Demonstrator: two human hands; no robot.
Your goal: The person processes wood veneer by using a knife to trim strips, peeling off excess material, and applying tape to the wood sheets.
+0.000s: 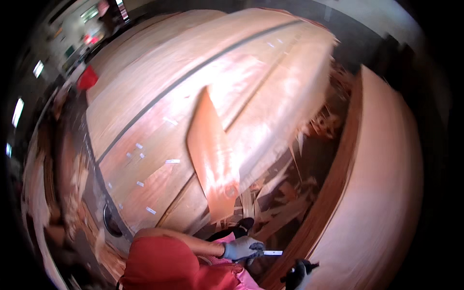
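My left hand [240,248], in a grey glove, is closed on a small white strip [273,253] that sticks out to the right from its fingers. At the lower edge is my right hand [304,281], partly cut off, closed around a small black object [294,273] whose kind I cannot make out. In front of me lies a wide stack of pale veneer sheets [270,96]. A loose angular veneer piece [212,150] rests on it, its near end overhanging the edge. Several similar white strips [172,161] are scattered over the top sheet.
Another tall stack of veneer sheets [382,159] stands close on the right. Torn veneer scraps [285,203] litter the gap between the stacks. More broken scraps [79,193] lie along the left. A red object [87,78] sits beside the far left edge.
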